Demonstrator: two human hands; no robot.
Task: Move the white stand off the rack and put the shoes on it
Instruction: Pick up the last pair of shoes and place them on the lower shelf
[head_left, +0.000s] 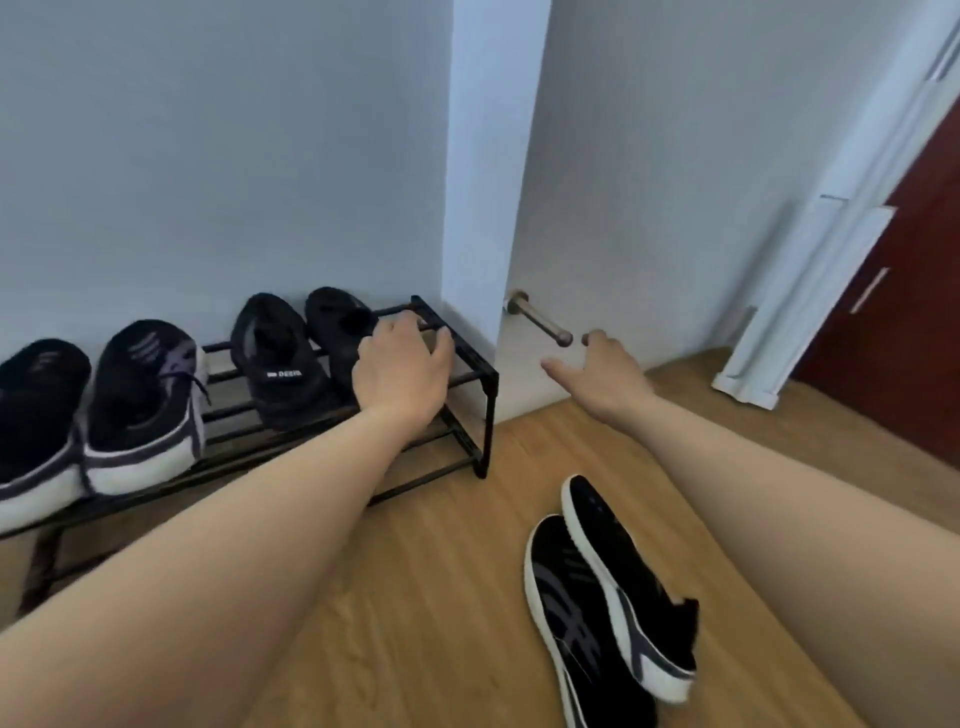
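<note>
Down by the skirting board, a low black rack (467, 364) runs along the wall, and I can see no white stand on it or anywhere else in view, so I judge that part finished, or else the stand is out of sight; I cannot tell which. Two pairs already sit on the top bars: a black-and-white pair (104, 415) at nine o'clock and an all-black pair (291, 358) nearer the rack's right end. The left hand (400, 371) rests spread, palm down, over the bare bars at that right end, touching the all-black pair's toe side and gripping nothing that I can make out. The right hand (597, 374) hangs open in the air at about one o'clock, fingers loose, empty, near a door stopper (540, 325) jutting from the wall. What remains, to my eye, is the loose pair of shoes (608, 597) lying on the wooden floor (441, 623) at five o'clock, well apart from both hands. They lie side by side, touching, tipped onto their sides with the white soles showing, long axes running roughly from eleven to five o'clock, toes pointing away towards the rack and wall, heels towards the onlooker's side.
</note>
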